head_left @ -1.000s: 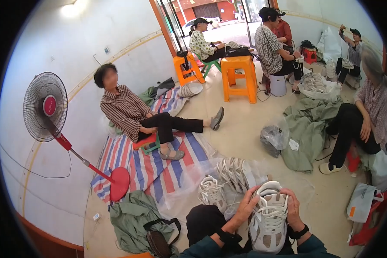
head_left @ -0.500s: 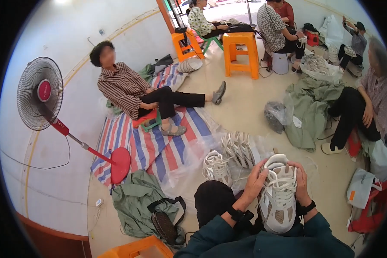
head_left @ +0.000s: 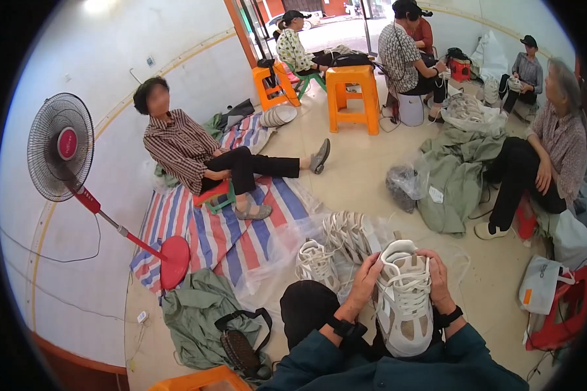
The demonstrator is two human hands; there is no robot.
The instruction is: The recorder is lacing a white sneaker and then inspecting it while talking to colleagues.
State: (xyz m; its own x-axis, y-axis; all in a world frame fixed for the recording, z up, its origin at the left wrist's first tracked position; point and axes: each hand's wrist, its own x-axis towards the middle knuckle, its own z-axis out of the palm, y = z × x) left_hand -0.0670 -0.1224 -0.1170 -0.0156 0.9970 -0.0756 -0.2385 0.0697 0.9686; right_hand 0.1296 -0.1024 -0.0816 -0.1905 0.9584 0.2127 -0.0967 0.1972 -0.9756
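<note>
A white and beige sneaker (head_left: 404, 303) with white laces lies over my lap, its toe toward me and its heel collar away. My left hand (head_left: 365, 279) grips the shoe's left side near the collar. On the other side, my right hand (head_left: 441, 281) holds it with fingers wrapped along the upper. The laces run through the eyelets, and loose lace shows near the tongue. Just beyond my left knee, another pale sneaker (head_left: 317, 262) stands on clear plastic sheeting. Beside it are several more similar sneakers (head_left: 349, 234), set close together.
A red-based fan (head_left: 174, 262) stands left on a striped sheet (head_left: 241, 244). Green cloth and a brown bag (head_left: 241, 350) lie near my left side. Seated people surround me. An orange stool (head_left: 353, 98) stands ahead; a white bag (head_left: 542, 285) is at right.
The view has shifted a little, so the whole scene sits slightly left. Both hands keep hold of the sneaker, which stays in nearly the same pose.
</note>
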